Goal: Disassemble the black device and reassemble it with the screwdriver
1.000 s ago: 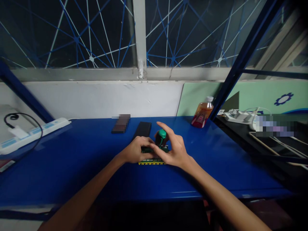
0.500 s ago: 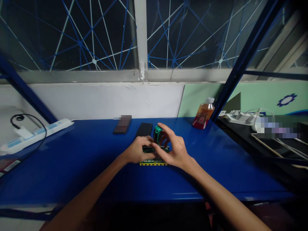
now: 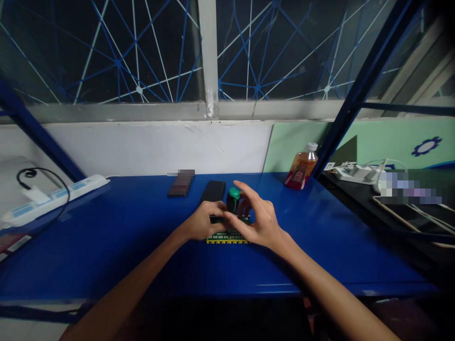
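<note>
A green-and-black screwdriver (image 3: pixel 233 201) stands nearly upright, its round green cap uppermost. My right hand (image 3: pixel 261 218) curves around the handle, thumb in front near its lower end, index finger raised above the others. Beneath it lies a flat green board-like piece (image 3: pixel 229 239) with pale rectangles and a yellow toothed front edge; I cannot tell its exact kind. My left hand (image 3: pixel 206 221) closes on the left side of this piece, thumb and fingers close to the screwdriver's shaft. The tip of the tool and much of the green piece are hidden by my fingers.
A black box-like item (image 3: pixel 213 190) lies just behind my hands on the blue table (image 3: pixel 142 265). Farther back are a blurred-out dark object (image 3: pixel 182 183) and a drink bottle (image 3: pixel 301 168). White power strips stand at left (image 3: pixel 57 201) and right (image 3: pixel 359 174).
The screwdriver's handle has tilted slightly, so more of its green cap's top shows. My right hand has shifted only a little; my left hand stays in place.
</note>
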Demonstrator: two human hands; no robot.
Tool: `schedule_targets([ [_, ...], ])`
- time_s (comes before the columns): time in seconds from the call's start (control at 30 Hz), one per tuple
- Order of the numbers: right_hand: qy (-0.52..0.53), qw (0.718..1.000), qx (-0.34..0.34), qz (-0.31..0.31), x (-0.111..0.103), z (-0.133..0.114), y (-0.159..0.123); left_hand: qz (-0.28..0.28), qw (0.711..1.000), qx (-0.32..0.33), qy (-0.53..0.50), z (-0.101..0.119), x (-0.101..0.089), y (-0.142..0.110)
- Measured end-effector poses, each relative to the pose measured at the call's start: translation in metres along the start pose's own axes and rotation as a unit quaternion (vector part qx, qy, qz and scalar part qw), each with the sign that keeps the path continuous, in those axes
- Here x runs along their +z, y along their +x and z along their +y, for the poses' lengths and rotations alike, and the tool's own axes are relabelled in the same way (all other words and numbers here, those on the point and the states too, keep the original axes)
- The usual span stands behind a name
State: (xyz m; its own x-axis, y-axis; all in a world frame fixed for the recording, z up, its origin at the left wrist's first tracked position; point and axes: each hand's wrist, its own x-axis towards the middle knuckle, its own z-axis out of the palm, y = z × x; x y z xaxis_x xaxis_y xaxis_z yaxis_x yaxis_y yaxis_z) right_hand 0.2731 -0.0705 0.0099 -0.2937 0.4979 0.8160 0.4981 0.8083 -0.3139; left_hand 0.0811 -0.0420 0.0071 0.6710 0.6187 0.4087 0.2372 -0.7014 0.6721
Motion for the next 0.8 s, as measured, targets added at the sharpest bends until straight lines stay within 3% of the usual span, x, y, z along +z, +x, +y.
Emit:
schedule_targets([
  [0.27, 0.0, 1.0, -0.005, -0.012, -0.0008, -0.0006, -0.0005, -0.033, 0.999, -0.008, -0.002, 0.0024, -0.0029, -0.0006],
  [0.57, -0.007, 1.0, -0.001, -0.017, -0.0017, -0.0014, 0.0005, 0.006, 1.0, -0.02, -0.008, -0.0012, -0.0006, 0.0001],
  [0.8, -0.018, 1.0, -0.009, -0.01, -0.0023, -0.0029, 0.002, -0.014, 1.0, -0.019, -0.012, 0.0003, -0.0028, 0.0001],
])
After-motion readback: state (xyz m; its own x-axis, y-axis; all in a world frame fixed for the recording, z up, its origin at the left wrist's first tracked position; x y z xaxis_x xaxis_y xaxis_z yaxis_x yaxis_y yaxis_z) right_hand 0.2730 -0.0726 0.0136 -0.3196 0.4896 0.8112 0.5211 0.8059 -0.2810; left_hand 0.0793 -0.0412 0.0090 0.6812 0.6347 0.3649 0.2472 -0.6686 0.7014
